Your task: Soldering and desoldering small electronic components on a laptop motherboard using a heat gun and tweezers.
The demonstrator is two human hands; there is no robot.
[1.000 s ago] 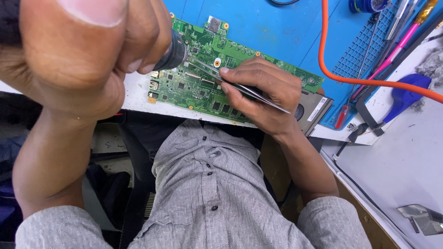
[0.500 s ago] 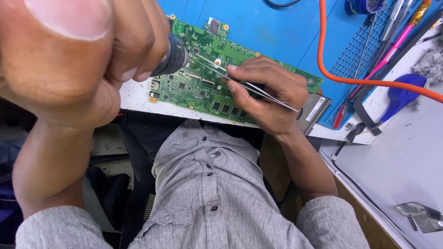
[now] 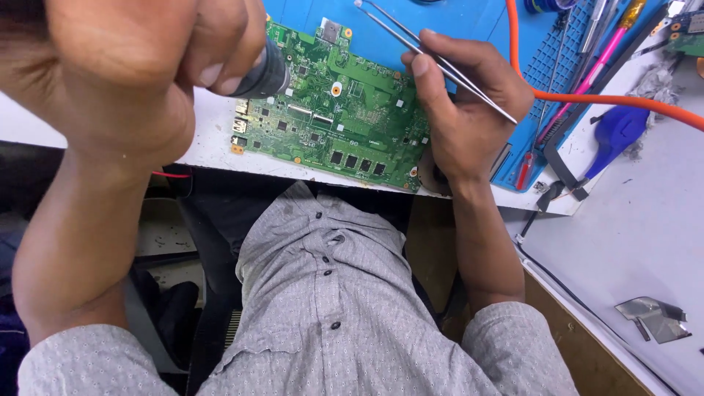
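the left hand is wrapped tight around a black tool handle angled at the green circuit board, which lies flat at the counter edge for reach. the right hand pinches metal tweezers, tips lifted off the board.

Head view, looking down over a white bench edge and the person's grey buttoned shirt.

Left hand, close to the lens and large in frame, closed around a dark cylindrical tool; its tip sits over the upper left part of a green circuit board.

Right hand rests at the board's right edge, pinching metal tweezers. The tips point up and left, over the blue mat, clear of the board.

An orange cable crosses the mat's ridged right section. A pink-handled tool lies there. A blue object lies on the white surface beyond. 1 piece of silver foil at lower right.
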